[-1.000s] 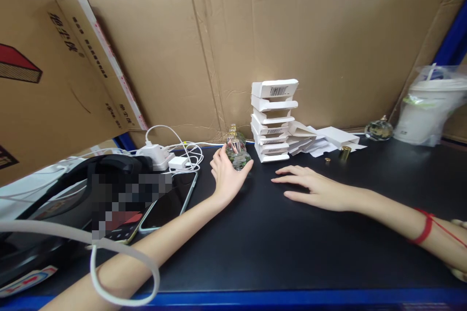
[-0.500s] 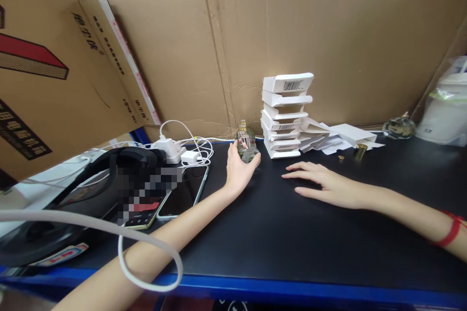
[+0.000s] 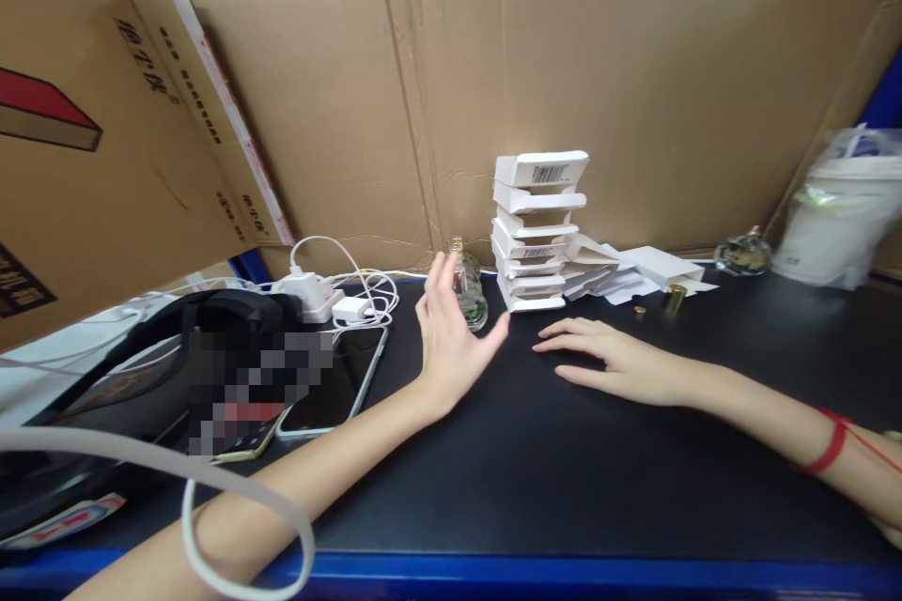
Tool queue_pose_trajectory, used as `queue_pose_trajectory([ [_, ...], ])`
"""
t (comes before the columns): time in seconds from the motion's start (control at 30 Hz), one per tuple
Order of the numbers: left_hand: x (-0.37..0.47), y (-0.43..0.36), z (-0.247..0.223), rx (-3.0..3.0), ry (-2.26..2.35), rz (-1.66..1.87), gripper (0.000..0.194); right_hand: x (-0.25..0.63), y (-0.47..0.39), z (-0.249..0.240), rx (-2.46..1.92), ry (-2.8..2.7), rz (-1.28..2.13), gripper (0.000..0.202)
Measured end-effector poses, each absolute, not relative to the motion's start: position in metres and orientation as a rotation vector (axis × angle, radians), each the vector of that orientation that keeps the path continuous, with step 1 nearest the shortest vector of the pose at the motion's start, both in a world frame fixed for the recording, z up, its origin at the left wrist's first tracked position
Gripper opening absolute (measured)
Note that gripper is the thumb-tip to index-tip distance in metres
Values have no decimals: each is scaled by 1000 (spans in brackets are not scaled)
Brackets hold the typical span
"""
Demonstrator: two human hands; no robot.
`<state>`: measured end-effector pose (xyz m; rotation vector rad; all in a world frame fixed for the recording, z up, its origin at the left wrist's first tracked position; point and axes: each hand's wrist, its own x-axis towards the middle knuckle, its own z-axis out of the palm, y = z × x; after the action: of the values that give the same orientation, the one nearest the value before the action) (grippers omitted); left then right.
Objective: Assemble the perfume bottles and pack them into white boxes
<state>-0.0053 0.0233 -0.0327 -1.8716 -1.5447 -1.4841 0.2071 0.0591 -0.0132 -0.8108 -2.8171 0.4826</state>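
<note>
My left hand (image 3: 451, 352) is raised with fingers and thumb spread, holding nothing. Just behind it stands a clear glass perfume bottle (image 3: 474, 308), partly hidden by the fingers; more glass and gold-coloured necks show behind it in a row. My right hand (image 3: 610, 359) lies low over the black tabletop (image 3: 536, 470), fingers stretched out and apart, with nothing in it. Beyond the right hand are a gold cylindrical cap (image 3: 675, 298) and a small gold-coloured piece (image 3: 640, 311).
A stack of white cartons (image 3: 534, 235) stands at the back, with flattened white boxes (image 3: 659, 269) beside it. Another glass bottle (image 3: 742, 254) and a bagged white cup (image 3: 828, 216) are at right. Left are a charger (image 3: 305, 292), a phone (image 3: 338, 385) and a loose cable (image 3: 141, 447).
My left hand has come off the perfume bottle and drawn back toward me, its fingers spreading. My right hand keeps nearly the same pose. The view has shifted slightly.
</note>
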Motion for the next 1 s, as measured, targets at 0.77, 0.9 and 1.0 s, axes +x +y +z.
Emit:
queue_pose_trajectory([
  [0.77, -1, 10, -28, -2621, -1003, -974, 18, 330, 134, 8, -1846, -1799, -211, 19],
  [0.9, -1, 9, -28, -2638, -1008, -962, 19, 334, 137, 6, -1869, -1776, -265, 33],
  [1.0, -1, 9, -28, -2624, -1060, -969, 20, 351, 143, -1, -1970, -1698, -292, 39],
])
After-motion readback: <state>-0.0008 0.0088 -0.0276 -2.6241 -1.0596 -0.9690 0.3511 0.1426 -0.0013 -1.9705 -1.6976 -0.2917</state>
